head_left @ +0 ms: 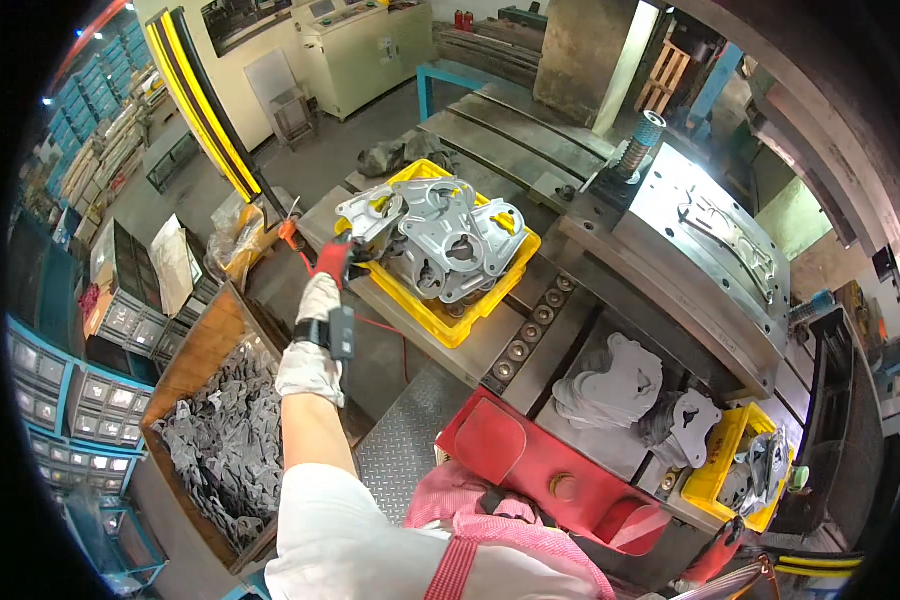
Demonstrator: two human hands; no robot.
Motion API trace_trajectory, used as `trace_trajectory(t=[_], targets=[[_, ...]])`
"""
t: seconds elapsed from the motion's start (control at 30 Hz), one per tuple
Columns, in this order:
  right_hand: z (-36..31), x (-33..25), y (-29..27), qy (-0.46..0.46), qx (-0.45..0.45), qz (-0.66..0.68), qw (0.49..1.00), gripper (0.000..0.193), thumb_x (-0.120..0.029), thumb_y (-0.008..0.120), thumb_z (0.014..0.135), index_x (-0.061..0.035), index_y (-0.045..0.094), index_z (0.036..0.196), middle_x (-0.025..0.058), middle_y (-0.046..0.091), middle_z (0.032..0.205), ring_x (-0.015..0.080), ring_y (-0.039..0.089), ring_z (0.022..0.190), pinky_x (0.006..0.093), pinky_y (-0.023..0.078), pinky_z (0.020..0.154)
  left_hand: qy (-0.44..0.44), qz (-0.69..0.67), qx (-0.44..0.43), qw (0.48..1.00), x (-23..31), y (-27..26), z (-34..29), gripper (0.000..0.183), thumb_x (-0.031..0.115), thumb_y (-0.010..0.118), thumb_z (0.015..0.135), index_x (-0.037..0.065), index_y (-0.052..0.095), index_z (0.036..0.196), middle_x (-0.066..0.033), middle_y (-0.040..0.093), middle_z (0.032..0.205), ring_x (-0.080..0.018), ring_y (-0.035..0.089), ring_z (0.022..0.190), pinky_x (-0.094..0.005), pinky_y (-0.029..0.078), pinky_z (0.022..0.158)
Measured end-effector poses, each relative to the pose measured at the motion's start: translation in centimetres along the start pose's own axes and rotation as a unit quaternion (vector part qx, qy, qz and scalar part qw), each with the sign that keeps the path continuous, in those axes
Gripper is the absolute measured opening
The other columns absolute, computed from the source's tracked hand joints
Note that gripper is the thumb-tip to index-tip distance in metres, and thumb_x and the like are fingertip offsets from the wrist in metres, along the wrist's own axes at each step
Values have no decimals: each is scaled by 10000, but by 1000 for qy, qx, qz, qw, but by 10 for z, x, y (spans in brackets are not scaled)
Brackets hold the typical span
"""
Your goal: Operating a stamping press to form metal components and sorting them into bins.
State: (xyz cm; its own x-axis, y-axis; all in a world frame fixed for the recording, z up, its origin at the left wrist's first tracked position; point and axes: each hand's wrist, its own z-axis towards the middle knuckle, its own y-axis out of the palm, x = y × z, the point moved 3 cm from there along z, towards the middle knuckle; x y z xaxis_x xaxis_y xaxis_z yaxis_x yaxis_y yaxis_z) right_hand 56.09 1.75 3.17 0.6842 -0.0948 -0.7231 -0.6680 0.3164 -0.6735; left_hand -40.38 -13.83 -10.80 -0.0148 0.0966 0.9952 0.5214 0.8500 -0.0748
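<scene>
My left hand (336, 256), in a red and dark glove, is at the left side of a large yellow bin (454, 332). Its fingers close on the lower corner of a grey metal plate (372, 216), which leans over the bin's rim. Stamped metal plates with round holes (460, 247) are heaped in that bin. At the lower right, my right hand (715, 553), gloved in red with dark fingertips, is by the near corner of a smaller yellow bin (705, 492). Its fingers are too small and partly hidden to read. More metal pieces (760, 470) lie in this bin.
Stacked flat plates (615, 380) lie on the press bed beyond a red metal box (530, 460). A heavy die block (710, 215) with a spring post (642, 145) stands at right. A wooden crate (160, 400) of grey scrap is at left, below a yellow-striped post (205, 100).
</scene>
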Motion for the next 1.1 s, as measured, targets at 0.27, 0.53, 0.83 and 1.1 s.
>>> trace_trajectory(t=[0.27, 0.53, 0.83, 1.1], targets=[[-63, -20, 36, 72, -3, -30, 997, 399, -246, 498, 880, 35, 492, 1162, 170, 530, 1162, 258, 494, 1063, 341, 354, 921, 34, 443, -47, 895, 92, 66, -46, 619, 448, 565, 759, 51, 442, 1216, -217, 549, 1086, -347, 515, 1024, -423, 416, 841], [-84, -35, 84, 27, -40, 74, 996, 335, -174, 491, 878, 43, 505, 1133, 149, 556, 1119, 232, 512, 1033, 328, 366, 911, 41, 593, -104, 797, 104, 70, -37, 560, 459, 598, 729, 14, 496, 1054, -200, 567, 1056, -336, 531, 1003, -420, 418, 836], [-112, -20, 53, 32, -48, 98, 994, 341, -149, 492, 871, 53, 497, 1145, 145, 552, 1128, 222, 520, 1020, 315, 375, 902, -113, -106, -117, 981, 55, 38, -62, 238, 175, 620, 754, -19, 600, 889, -135, 619, 844, -241, 621, 733, -356, 519, 671], [-148, 35, 26, 68, -32, 76, 994, 361, -251, 500, 879, 37, 546, 1091, 165, 575, 1059, 255, 517, 975, 335, 376, 874, 146, 416, -52, 896, 86, 4, -99, 380, 79, 652, 710, 13, 531, 1064, -94, 622, 874, -188, 596, 783, -316, 481, 700]])
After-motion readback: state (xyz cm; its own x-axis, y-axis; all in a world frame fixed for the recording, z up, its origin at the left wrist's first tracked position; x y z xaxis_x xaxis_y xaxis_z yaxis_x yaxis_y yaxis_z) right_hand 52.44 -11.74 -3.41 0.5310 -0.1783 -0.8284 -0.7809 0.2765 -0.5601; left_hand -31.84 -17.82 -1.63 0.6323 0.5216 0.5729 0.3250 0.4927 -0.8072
